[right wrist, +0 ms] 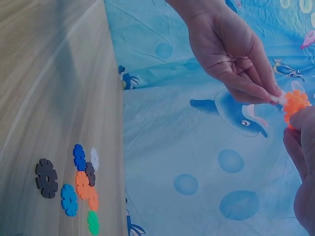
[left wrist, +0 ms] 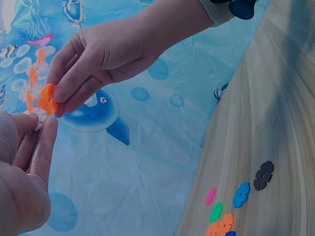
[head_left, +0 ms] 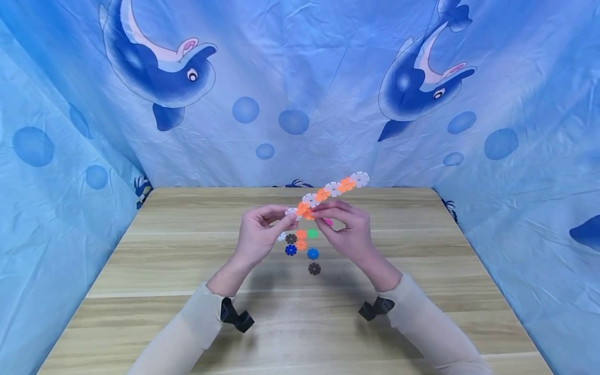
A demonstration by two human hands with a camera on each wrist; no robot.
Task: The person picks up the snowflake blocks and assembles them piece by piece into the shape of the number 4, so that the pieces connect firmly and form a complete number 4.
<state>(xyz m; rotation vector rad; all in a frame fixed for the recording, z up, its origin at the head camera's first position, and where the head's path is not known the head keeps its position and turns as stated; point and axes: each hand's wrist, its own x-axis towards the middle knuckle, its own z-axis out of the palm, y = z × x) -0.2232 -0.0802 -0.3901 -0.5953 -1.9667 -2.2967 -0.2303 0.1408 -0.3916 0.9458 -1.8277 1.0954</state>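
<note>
Both hands hold up a chain of alternating white and orange notched discs (head_left: 333, 189), which slants up to the right in the head view. The left hand (head_left: 257, 234) pinches the white disc at its lower left end. Between the right hand's (head_left: 349, 229) thumb and fingers is an orange disc (left wrist: 48, 100), held against the chain near that end; whether it is joined cannot be told. In the right wrist view this orange disc (right wrist: 296, 108) faces the camera, beside the left hand's fingertips.
Loose discs lie on the wooden table (head_left: 187, 271) below the hands: blue (head_left: 290, 250), lighter blue (head_left: 313, 253), dark (head_left: 314, 269), green (head_left: 312, 234), pink, orange and white ones. A blue curtain (head_left: 300, 62) with dolphins surrounds the table's back and sides.
</note>
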